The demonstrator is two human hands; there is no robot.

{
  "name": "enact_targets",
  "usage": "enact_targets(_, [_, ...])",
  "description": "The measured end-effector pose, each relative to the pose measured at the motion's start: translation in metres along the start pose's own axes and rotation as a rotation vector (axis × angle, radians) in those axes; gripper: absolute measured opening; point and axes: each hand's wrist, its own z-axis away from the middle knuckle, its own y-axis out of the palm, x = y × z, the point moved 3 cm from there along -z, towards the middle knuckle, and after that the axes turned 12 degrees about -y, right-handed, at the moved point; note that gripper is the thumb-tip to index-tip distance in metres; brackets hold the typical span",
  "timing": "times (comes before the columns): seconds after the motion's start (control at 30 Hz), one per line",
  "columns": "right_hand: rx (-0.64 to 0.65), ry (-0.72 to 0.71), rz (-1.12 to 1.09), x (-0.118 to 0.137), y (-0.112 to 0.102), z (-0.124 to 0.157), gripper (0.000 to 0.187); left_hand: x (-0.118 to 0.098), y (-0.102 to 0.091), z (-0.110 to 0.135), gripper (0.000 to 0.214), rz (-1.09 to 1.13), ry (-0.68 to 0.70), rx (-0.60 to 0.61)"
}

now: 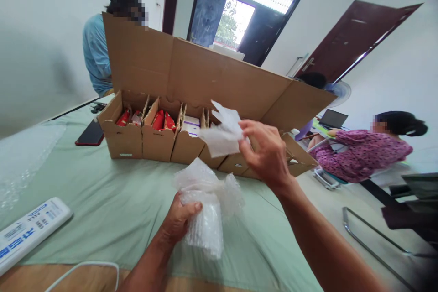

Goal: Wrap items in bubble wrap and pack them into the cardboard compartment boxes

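Observation:
My left hand (181,216) is closed around a roll of bubble wrap (203,219), thumb on top. The roll's loose upper end flares out, and whether anything lies inside it cannot be seen. My right hand (265,148) is raised to the right and pinches a crumpled white translucent sheet (224,130), perhaps thin plastic or foam. That sheet hangs in front of a divided cardboard box (157,146) and hides some of its compartments. Red packets (164,121) sit in the left compartments. White packages with purple lines (190,127) fill another one.
A tall cardboard flap (212,70) stands behind the box. On the green cloth (137,200) lie a dark phone-like slab (89,133), more bubble wrap (27,164) and a white power strip (30,232). One person (97,54) sits behind the flap; another (362,155) sits at right.

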Motion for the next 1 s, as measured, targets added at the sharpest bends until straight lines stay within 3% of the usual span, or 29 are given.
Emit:
enact_targets(0.07, [0.17,0.009,-0.14,0.014,-0.006,0.044,0.007,-0.003,0.003,0.009,0.063,-0.062,-0.008,0.081])
enact_targets(0.13, [0.479,0.08,-0.428,0.024,0.004,0.08,0.012,0.0,0.007,0.014,0.06,-0.142,-0.044,0.182])
enact_targets(0.2, [0.763,0.147,-0.737,0.027,0.015,0.099,0.017,0.007,0.01,0.013,0.057,-0.199,-0.086,0.232])
enact_targets(0.23, [0.836,0.171,-0.832,0.023,0.018,0.099,0.019,0.01,0.009,0.01,0.056,-0.204,-0.097,0.218])
enact_targets(0.27, [0.839,0.192,-0.866,0.016,0.019,0.093,0.019,0.013,0.008,0.006,0.055,-0.191,-0.096,0.177])
enact_targets(0.33, [0.698,0.228,-0.777,-0.004,0.019,0.062,0.021,0.018,0.003,-0.005,0.056,-0.138,-0.068,0.068])
enact_targets(0.4, [0.498,0.229,-0.599,-0.019,0.025,0.014,0.022,0.022,-0.002,-0.014,0.057,-0.082,-0.036,-0.03])
enact_targets(0.47, [0.422,0.108,-0.453,-0.017,0.047,-0.04,0.022,0.025,-0.004,-0.018,0.063,-0.047,-0.018,-0.09])
enact_targets(0.53, [0.463,-0.07,-0.316,-0.003,0.087,-0.092,0.026,0.027,-0.004,-0.018,0.079,-0.031,-0.002,-0.095])
enact_targets(0.63, [0.796,-0.277,-0.074,0.023,0.162,-0.145,0.024,0.025,-0.001,-0.015,0.115,-0.013,0.022,-0.102])
enact_targets(0.7, [1.0,-0.289,0.017,0.033,0.203,-0.161,0.018,0.023,0.001,-0.015,0.123,0.016,0.029,-0.101])
enact_targets(0.8, [1.091,-0.256,0.055,0.04,0.235,-0.165,0.014,0.022,0.001,-0.018,0.096,0.048,0.005,-0.087])
enact_targets(0.9, [1.093,-0.238,0.072,0.038,0.235,-0.157,0.02,0.025,-0.001,-0.022,0.066,0.054,-0.047,-0.119])
enact_targets(1.0, [1.094,-0.232,0.052,0.032,0.218,-0.151,0.028,0.03,0.0,-0.023,0.061,0.072,-0.066,-0.113])
